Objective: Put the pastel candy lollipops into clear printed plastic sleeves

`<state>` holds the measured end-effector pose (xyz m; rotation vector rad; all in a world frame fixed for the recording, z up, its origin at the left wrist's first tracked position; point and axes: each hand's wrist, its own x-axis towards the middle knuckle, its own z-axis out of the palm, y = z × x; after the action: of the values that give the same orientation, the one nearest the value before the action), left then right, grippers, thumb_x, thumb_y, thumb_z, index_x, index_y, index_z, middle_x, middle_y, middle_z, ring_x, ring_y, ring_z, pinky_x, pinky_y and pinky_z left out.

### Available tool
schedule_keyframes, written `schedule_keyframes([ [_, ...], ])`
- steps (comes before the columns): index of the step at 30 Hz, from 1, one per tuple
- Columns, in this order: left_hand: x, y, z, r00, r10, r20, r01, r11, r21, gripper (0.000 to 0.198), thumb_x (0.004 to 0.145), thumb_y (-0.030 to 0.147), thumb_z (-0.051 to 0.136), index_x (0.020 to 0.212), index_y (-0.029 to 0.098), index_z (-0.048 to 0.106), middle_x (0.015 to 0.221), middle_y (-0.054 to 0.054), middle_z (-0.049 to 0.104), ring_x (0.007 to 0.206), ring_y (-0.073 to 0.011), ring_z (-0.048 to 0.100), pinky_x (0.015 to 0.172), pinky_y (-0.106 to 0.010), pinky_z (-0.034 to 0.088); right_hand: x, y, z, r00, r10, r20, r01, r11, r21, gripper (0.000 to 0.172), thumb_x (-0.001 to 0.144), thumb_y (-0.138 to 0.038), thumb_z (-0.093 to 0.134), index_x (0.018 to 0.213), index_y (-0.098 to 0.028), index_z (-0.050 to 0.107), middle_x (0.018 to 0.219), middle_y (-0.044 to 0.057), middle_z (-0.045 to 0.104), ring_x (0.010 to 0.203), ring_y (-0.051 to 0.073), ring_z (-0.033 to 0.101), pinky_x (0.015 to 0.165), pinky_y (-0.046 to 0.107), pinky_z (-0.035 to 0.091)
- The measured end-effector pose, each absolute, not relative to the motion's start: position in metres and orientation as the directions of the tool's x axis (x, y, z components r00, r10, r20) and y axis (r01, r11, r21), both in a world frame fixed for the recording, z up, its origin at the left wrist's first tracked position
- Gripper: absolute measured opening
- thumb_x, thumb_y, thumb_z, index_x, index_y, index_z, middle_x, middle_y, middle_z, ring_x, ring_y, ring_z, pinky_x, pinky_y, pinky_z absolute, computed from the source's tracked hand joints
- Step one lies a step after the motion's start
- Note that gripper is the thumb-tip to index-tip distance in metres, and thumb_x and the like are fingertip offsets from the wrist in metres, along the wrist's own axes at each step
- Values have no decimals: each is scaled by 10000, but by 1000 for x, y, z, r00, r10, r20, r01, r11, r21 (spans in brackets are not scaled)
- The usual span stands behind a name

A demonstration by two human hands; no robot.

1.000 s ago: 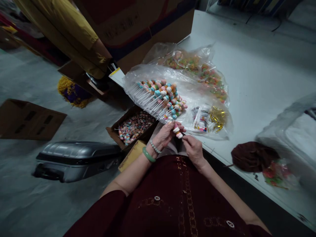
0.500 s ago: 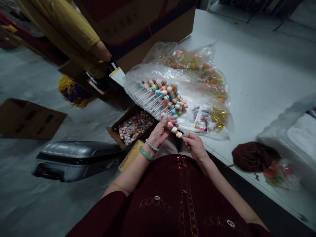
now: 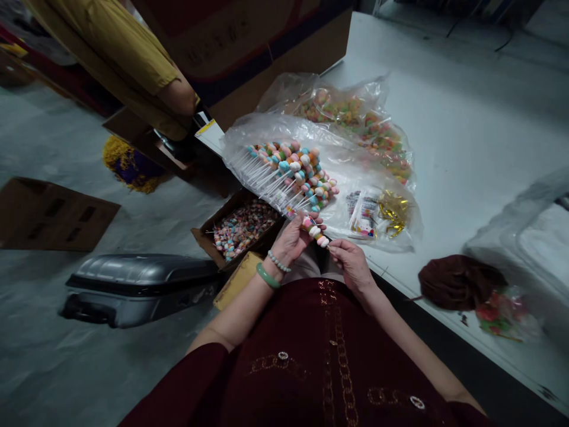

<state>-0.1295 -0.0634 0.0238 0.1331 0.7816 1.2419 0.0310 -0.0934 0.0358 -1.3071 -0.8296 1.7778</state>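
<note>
A skewer of pastel marshmallow-like candies (image 3: 316, 232) lies across the fingers of my left hand (image 3: 293, 238), which is closed around its upper part. A printed piece shows near those fingers. My right hand (image 3: 349, 261) pinches the lower end of the skewer between thumb and fingers. Just beyond my hands, a pile of candy skewers (image 3: 296, 166) with white sticks rests on a clear plastic bag (image 3: 342, 155). To the right of the pile are printed labels (image 3: 364, 214) and gold twist ties (image 3: 393, 212).
An open carton (image 3: 204, 244) of small wrapped candies stands below the table on the left, near a grey suitcase (image 3: 142, 279). Brown cloth (image 3: 457, 281) lies on the white table (image 3: 448, 136) at right. Another person's arm (image 3: 178, 95) is beside a big box (image 3: 275, 77).
My left hand has slid slightly right along the skewer, closer to my right hand. The right hand keeps its pinch at the end with little movement.
</note>
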Motion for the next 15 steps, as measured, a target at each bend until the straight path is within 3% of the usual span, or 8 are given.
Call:
schedule_keyframes([
  [4, -131, -61, 18, -14, 843, -537, -787, 322, 526, 327, 724, 441, 774, 779, 144, 648, 725, -30, 682, 718, -161, 655, 781, -330, 529, 35, -95, 30, -93, 922, -375, -70, -382, -922, 118, 677, -307, 680, 710, -194, 683, 523, -48, 458, 511, 93, 329, 472, 238, 239],
  [10, -130, -63, 18, -125, 917, -378, -643, 215, 735, 344, 633, 425, 834, 694, 131, 665, 682, -20, 666, 648, -122, 605, 720, -275, 490, 38, -95, 22, -114, 952, -284, 84, -276, -958, 122, 726, -314, 635, 708, -200, 675, 554, -30, 517, 545, 124, 415, 548, 265, 338],
  [15, -120, -68, 17, -56, 928, -367, -620, 255, 742, 406, 622, 477, 828, 623, 128, 621, 683, -21, 643, 631, -111, 581, 699, -271, 482, 39, -101, 20, -118, 993, 4, 412, 53, -909, 158, 813, -310, 560, 795, -215, 686, 727, 21, 664, 682, 179, 569, 665, 296, 422],
])
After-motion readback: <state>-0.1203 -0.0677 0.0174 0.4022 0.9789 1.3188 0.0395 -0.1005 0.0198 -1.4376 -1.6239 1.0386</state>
